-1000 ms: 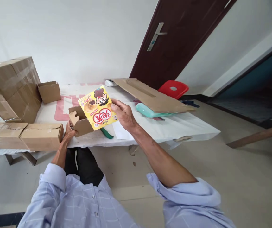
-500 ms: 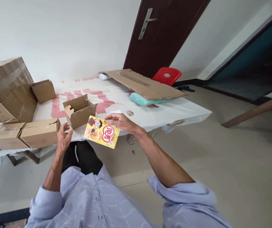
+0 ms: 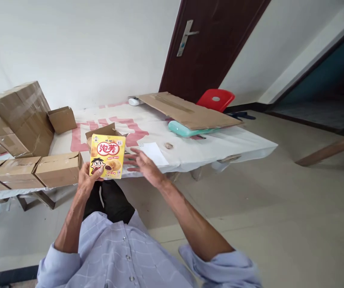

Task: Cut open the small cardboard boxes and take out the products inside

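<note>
A yellow snack box (image 3: 108, 155) with a cartoon figure and red lettering is upright, its printed front towards me. My left hand (image 3: 88, 178) grips its lower left corner, thumb on the front. Just right of the box, my right hand (image 3: 144, 166) is apart from it with fingers spread and nothing in them. Behind the yellow box stands an open cardboard carton (image 3: 101, 130), mostly hidden. On the table to the right of the carton lies a white sheet of paper (image 3: 155, 154).
Closed cardboard boxes (image 3: 59, 170) line the table's front left edge, with a larger stack (image 3: 24, 120) behind. A small carton (image 3: 62, 120) stands beside the stack. A flat cardboard sheet (image 3: 186, 110) rests over a turquoise object (image 3: 179, 129). A red chair (image 3: 216, 100) stands beyond.
The yellow box has passed from my right hand to my left and turned upright. My right hand has let go and opened. More of the white paper shows.
</note>
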Demonstrator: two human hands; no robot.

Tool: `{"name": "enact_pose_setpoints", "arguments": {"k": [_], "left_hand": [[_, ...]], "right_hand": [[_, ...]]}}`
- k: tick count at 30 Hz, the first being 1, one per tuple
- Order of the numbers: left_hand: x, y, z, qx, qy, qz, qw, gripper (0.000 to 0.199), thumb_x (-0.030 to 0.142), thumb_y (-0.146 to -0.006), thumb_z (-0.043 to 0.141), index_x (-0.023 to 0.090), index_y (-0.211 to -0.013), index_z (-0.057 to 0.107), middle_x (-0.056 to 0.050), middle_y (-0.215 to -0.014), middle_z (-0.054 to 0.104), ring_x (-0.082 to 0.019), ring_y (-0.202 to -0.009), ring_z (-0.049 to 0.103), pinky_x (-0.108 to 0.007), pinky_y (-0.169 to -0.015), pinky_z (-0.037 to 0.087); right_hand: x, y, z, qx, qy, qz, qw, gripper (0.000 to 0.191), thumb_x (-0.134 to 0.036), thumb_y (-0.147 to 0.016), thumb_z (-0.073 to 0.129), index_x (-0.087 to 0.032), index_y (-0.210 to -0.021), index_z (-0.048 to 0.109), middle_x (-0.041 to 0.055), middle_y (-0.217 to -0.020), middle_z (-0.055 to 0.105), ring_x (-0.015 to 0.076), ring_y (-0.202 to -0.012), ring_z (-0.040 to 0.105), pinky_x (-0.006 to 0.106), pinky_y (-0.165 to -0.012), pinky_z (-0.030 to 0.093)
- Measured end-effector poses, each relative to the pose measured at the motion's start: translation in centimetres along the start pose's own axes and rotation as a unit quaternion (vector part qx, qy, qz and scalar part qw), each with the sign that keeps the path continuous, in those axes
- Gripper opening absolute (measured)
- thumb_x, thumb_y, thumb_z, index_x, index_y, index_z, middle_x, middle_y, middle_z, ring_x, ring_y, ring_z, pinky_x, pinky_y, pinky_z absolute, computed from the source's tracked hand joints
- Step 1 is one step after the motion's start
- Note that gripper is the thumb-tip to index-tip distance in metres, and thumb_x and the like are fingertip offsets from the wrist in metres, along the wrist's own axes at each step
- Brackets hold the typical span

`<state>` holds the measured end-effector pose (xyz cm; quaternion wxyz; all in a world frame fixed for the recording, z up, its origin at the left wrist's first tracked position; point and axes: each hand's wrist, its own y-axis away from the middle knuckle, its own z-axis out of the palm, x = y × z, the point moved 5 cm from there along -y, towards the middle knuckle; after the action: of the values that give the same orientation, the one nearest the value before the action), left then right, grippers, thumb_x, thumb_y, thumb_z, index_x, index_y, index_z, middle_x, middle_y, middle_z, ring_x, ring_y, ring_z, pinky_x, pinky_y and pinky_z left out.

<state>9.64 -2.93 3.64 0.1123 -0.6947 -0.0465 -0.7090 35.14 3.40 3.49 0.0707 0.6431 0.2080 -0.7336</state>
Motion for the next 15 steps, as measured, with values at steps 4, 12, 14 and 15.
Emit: {"name": "enact_pose_setpoints", "arguments": {"k": [4, 12, 14, 15], "left_hand": [[-0.6, -1.2, 1.0, 0.003, -0.005, 0.018, 1.0, 0.08, 0.071, -0.065, 0.098, 0.019, -0.118, 0.067, -0.012, -0.117, 0.079, -0.032, -0.104, 0.08, -0.034, -0.068, 0.068], [-5.4, -1.7, 0.2, 0.019, -0.04, 0.0, 0.999, 0.081, 0.092, -0.076, 0.076, 0.02, -0.112, 0.07, -0.01, -0.1, 0.073, -0.03, -0.094, 0.075, -0.031, -0.054, 0.061], [-6.8, -0.8, 0.2, 0.017, -0.04, 0.001, 0.999, 0.083, 0.095, -0.077, 0.073, 0.02, -0.113, 0.069, -0.009, -0.098, 0.072, -0.029, -0.092, 0.074, -0.031, -0.055, 0.061], [-7.3, -0.5, 0.3, 0.017, -0.04, 0.002, 0.999, 0.084, 0.096, -0.077, 0.072, 0.02, -0.113, 0.068, -0.009, -0.098, 0.071, -0.029, -0.092, 0.074, -0.031, -0.055, 0.061]], "right_hand": [[1.8, 0.1, 4.8, 0.049, 0.018, -0.062, 0.997, 0.101, -0.092, -0.092, 0.054, -0.027, -0.168, 0.041, 0.0163, -0.158, 0.065, 0.0369, -0.141, 0.067, 0.051, -0.11, 0.063], [7.7, 0.5, 7.0, 0.128, 0.094, -0.017, 0.987, 0.09, -0.079, -0.099, 0.035, -0.023, -0.169, 0.041, 0.0168, -0.156, 0.066, 0.0369, -0.149, 0.059, 0.054, -0.119, 0.056], [9.1, 1.1, 6.9, 0.136, 0.094, -0.004, 0.986, 0.087, -0.076, -0.098, 0.036, -0.022, -0.166, 0.045, 0.0167, -0.159, 0.065, 0.036, -0.15, 0.058, 0.053, -0.123, 0.053], [9.6, 1.2, 6.9, 0.138, 0.09, 0.001, 0.986, 0.084, -0.074, -0.098, 0.038, -0.021, -0.164, 0.047, 0.0164, -0.16, 0.064, 0.0355, -0.151, 0.058, 0.053, -0.125, 0.052]]}}
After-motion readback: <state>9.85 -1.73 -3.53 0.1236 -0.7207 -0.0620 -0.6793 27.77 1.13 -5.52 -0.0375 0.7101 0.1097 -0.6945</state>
